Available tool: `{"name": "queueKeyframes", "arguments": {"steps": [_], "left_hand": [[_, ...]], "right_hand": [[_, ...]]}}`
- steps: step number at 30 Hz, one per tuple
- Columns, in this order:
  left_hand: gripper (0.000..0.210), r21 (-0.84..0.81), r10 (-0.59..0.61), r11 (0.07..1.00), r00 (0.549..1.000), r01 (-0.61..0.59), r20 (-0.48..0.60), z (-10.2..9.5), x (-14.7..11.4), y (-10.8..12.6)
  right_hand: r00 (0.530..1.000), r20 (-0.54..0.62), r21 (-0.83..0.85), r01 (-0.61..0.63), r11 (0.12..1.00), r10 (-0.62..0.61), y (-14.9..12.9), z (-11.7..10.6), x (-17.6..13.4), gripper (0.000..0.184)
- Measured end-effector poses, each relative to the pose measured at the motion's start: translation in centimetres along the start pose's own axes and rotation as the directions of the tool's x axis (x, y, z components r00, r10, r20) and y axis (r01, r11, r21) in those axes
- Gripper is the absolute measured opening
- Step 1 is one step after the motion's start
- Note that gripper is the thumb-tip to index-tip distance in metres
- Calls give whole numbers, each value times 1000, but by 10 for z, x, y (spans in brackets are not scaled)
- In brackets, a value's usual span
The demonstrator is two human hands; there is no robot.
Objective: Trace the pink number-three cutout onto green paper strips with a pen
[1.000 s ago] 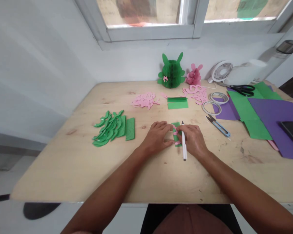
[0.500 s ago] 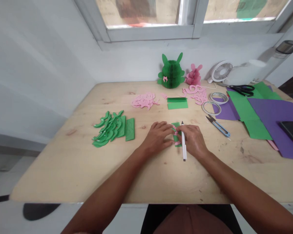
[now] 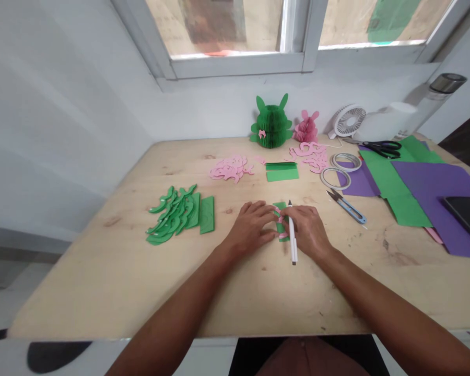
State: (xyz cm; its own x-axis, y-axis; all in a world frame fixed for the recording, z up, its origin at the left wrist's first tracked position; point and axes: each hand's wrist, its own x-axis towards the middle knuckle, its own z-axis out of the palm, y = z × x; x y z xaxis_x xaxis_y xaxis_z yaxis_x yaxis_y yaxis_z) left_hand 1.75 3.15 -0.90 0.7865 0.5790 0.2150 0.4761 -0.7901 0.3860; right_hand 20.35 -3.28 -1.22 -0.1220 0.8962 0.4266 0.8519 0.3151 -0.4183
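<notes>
A small strip of green paper (image 3: pixel 280 227) lies on the table between my hands, with a pink paper cutout (image 3: pixel 280 218) on top of it. My left hand (image 3: pixel 254 223) rests at the strip's left side. Its fingers are stretched out, with the fingertips at the cutout and the thumb apart, lower down. From the right, my right hand (image 3: pixel 306 230) reaches the cutout with its fingertips. A white pen (image 3: pixel 292 237) is tucked in this closed hand, dark tip pointing away from me. Fingers hide part of the cutout.
Green cutouts (image 3: pixel 174 216) are piled at left, beside green rectangles (image 3: pixel 207 215). Pink cutouts (image 3: pixel 230 168) and a folded green card (image 3: pixel 282 172) lie beyond my hands. Thread snips (image 3: pixel 347 205), tape rolls (image 3: pixel 336 178), black scissors (image 3: pixel 384 148), purple paper (image 3: pixel 441 193) and a phone (image 3: pixel 466 211) are at right.
The whole scene sits slightly lower in the picture, as the camera has tilted up a little. Both hands stay at the green strip, and the pen remains in the right hand.
</notes>
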Motion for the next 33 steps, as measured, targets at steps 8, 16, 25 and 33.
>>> {"name": "queueKeyframes", "arguments": {"steps": [8, 16, 25, 33], "left_hand": [[27, -22, 7, 1000, 1000, -7, -12, -2, 0, 2], [26, 5, 10, 1000, 1000, -10, -21, 0, -1, 2], [29, 45, 42, 998, 999, -42, -4, -3, 0, 3], [30, 87, 55, 995, 998, -57, 29, -6, 3, 5]], "right_hand": [[1000, 5, -4, -10, 1000, 10, -3, -1, -1, 18], [1000, 8, -17, 5, 1000, -5, -4, -1, -2, 24], [1000, 10, -19, 7, 1000, -7, -2, 1, -3, 31], [1000, 6, -40, -3, 999, 4, -3, 1, -2, 21]]}}
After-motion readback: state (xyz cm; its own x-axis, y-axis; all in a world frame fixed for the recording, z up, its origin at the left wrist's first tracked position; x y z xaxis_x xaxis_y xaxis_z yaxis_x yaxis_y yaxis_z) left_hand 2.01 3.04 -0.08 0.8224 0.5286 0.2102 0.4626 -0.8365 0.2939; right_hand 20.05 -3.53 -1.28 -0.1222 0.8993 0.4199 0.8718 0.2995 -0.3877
